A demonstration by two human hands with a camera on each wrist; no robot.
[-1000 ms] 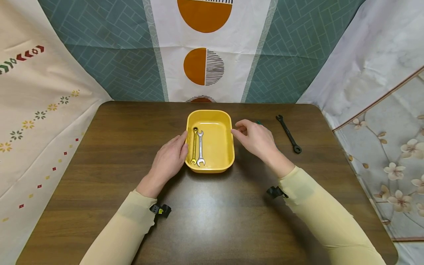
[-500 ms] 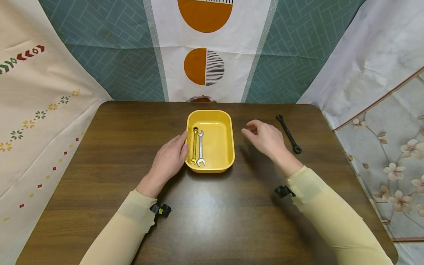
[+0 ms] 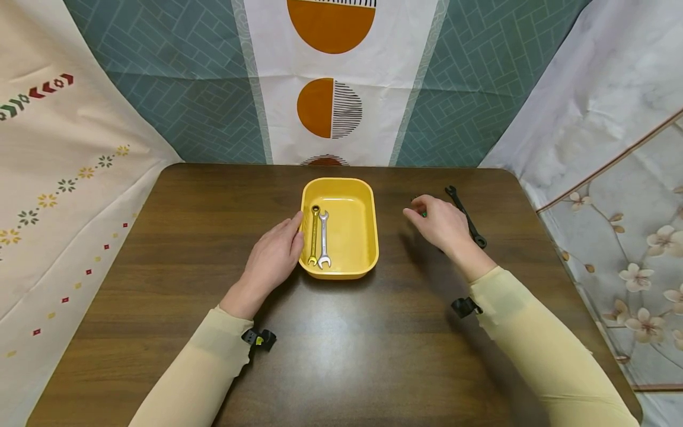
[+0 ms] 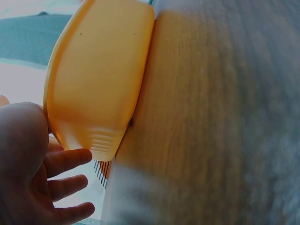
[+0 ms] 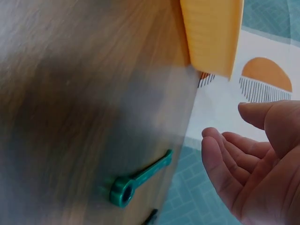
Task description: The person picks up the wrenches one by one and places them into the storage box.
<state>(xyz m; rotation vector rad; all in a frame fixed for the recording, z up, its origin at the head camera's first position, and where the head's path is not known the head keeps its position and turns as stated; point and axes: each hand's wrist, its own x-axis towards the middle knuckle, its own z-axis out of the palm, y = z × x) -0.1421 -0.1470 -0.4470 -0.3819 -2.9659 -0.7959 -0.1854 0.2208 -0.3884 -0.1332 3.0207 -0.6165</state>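
My left hand (image 3: 272, 249) rests its extended fingertips against the left side of a yellow tray (image 3: 349, 237). Inside the tray, along that side, a gold combination wrench (image 3: 313, 237) and a silver open-ended wrench (image 3: 323, 237) lie side by side. To the right of the tray, my right hand (image 3: 441, 225) hovers with nothing in it, thumb and fingers apart and loosely bent. A green wrench (image 5: 147, 174) lies on the table below it; the head view shows only a sliver of green past the fingers. A black wrench (image 3: 458, 200) lies just beyond, partly covered by the hand.
The brown wooden table (image 3: 331, 356) reaches back to a hanging teal and white cloth (image 3: 341, 59). More cloth hangs at the left and right sides. Each sleeve has a black wrist camera mount (image 3: 259, 338) strapped below it.
My right hand has moved from the tray's right rim rightward, to the green and black wrenches. The left hand, tray and wrenches have stayed in place.
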